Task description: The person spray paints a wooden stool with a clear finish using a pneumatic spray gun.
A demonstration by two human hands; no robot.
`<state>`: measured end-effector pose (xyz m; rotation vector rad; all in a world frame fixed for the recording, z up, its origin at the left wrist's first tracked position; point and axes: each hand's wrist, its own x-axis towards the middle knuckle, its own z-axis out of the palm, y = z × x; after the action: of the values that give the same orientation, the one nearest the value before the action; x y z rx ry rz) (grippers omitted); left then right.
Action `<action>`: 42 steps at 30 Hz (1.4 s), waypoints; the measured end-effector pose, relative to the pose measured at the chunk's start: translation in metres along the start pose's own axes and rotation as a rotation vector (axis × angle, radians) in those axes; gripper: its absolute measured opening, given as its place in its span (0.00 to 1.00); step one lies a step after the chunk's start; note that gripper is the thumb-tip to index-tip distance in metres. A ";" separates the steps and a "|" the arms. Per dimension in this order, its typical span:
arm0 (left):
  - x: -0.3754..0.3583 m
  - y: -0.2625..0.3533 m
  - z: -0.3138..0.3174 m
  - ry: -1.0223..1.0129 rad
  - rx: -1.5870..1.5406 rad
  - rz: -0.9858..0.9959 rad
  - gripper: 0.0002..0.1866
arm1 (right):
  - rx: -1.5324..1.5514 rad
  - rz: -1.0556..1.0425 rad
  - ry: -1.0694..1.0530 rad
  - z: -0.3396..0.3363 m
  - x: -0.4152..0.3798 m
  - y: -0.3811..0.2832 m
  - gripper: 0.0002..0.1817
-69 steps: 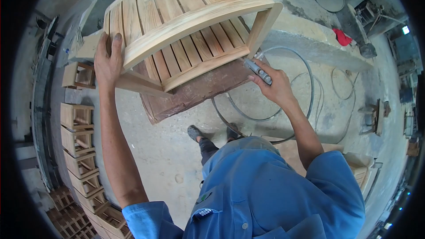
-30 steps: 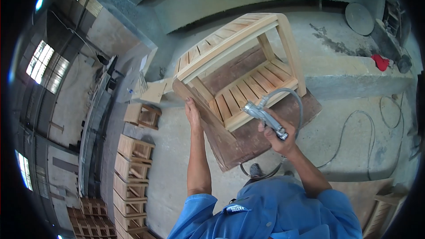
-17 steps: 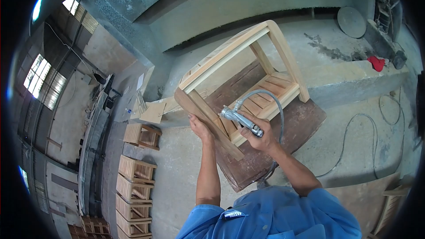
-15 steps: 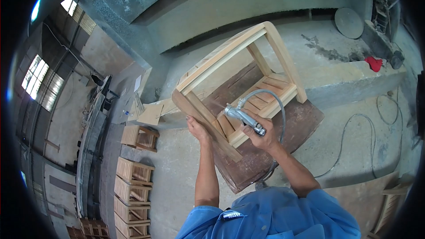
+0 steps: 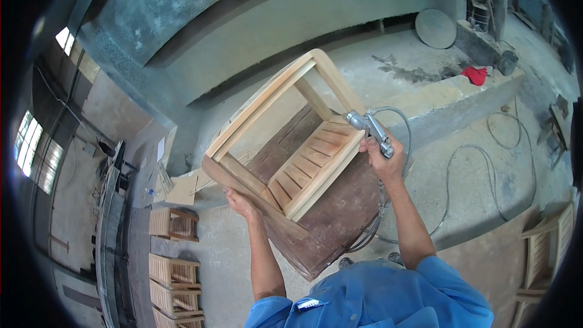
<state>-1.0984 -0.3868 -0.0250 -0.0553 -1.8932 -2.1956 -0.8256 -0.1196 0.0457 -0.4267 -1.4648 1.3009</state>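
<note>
Two hands work a slatted wooden stool [image 5: 291, 146]: left hand [image 5: 240, 201] grips its near leg, right hand [image 5: 382, 157] closed around a spray gun [image 5: 369, 130] beside its lower shelf.

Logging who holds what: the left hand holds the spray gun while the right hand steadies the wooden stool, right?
Not quite. The head view shows the right hand holding the spray gun; the left hand steadies the wooden stool.

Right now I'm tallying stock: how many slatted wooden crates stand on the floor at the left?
3 at least: one crate alone, a second crate nearer, a third crate just below it. More may lie past the picture's edge.
</note>
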 end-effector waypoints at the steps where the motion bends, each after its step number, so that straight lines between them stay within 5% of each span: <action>1: 0.000 0.004 0.000 -0.005 -0.006 -0.010 0.35 | 0.019 0.011 0.025 -0.004 0.003 -0.002 0.22; 9: 0.004 -0.003 -0.004 -0.060 -0.025 0.021 0.35 | -0.008 0.031 0.124 -0.026 0.000 0.003 0.21; 12: 0.005 0.003 -0.007 -0.128 0.004 0.036 0.33 | 0.057 0.140 -0.025 -0.042 -0.029 0.012 0.21; 16: 0.019 0.010 -0.004 -0.216 0.212 0.204 0.33 | -0.037 -0.010 -0.189 -0.060 -0.081 0.039 0.30; 24: 0.077 -0.005 -0.005 -0.349 0.287 0.119 0.28 | -0.131 0.266 0.005 -0.110 -0.160 0.092 0.28; 30: 0.096 -0.002 -0.009 -0.349 0.339 0.053 0.26 | -0.214 0.157 0.141 -0.114 -0.156 0.082 0.27; 38: 0.072 0.021 -0.001 -0.333 0.347 -0.063 0.29 | 0.049 0.321 -0.199 -0.066 -0.198 0.041 0.25; 40: 0.077 0.023 -0.002 -0.310 0.348 -0.070 0.29 | 0.083 0.357 -0.426 -0.055 -0.202 0.025 0.26; 42: 0.088 0.014 -0.009 -0.407 0.289 -0.056 0.31 | 0.101 0.254 -0.456 -0.038 -0.218 0.035 0.27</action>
<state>-1.1800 -0.4113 0.0035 -0.4317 -2.4381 -2.0358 -0.7279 -0.2661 -0.0932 -0.2631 -1.7487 1.7505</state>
